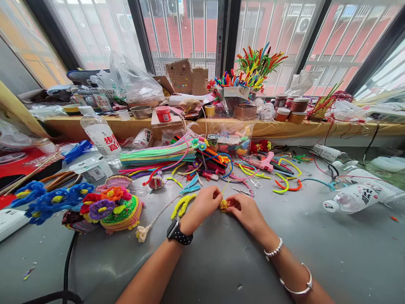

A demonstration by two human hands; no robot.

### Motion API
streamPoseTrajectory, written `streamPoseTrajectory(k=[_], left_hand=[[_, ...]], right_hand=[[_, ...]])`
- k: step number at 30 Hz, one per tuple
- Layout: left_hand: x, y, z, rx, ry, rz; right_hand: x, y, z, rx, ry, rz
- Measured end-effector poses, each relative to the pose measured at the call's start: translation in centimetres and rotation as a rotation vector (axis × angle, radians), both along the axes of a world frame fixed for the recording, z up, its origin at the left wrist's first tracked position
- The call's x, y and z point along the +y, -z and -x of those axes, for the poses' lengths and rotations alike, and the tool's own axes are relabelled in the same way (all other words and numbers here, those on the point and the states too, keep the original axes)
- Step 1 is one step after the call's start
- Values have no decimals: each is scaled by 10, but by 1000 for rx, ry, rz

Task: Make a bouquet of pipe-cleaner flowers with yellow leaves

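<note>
Head view; places reckoned from the yellow piece.

Yellow piece: one, fuzzy, between the two hands, just over the desk; a thin yellow strand rises from it.
Right hand: at its right side; grip drawn in, thumb and finger pinching its edge. Wrist bears a beaded bracelet; forearm, a bangle.
Left hand: at its left side; grip curled, fingertips nearly together. Cannot tell what they pinch. Wrist bears a black watch.
Scissors: just beyond it, to the right.
Glue gun: pink, farther beyond, to the right.
Yellow strips: left of it, past the left hand.
White flower: long-stemmed, farther left.
Blue flowers: well apart, far left.
Mint stems: a bundle, beyond it to the left.
Bottle: lying, well apart to the right.
</note>
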State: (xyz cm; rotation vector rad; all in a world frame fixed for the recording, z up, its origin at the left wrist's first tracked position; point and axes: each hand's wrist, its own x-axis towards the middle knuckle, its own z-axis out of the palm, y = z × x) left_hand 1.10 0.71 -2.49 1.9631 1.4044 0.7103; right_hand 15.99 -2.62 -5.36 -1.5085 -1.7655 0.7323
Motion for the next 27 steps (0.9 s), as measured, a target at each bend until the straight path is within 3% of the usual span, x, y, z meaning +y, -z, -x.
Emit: streamPoseTrajectory(k=[4,7,9,13,20,27], left_hand=[[3,0,2,-153,24,6],[1,-2,1,-353,149,247],[0,-4,-1,-451,180,353],[4,-10,5,-487,108,338],[19,-27,42,-378,-30,209],[22,-31,54,-240,-34,181]], right_hand=[[5,-9,6,376,73,58],[11,-18,8,698,69,157],[16,-22,9,795,54,185],[29,-25,12,883,69,212],[39,-20,17,1032,153,226],[33,-13,8,1008,163,251]])
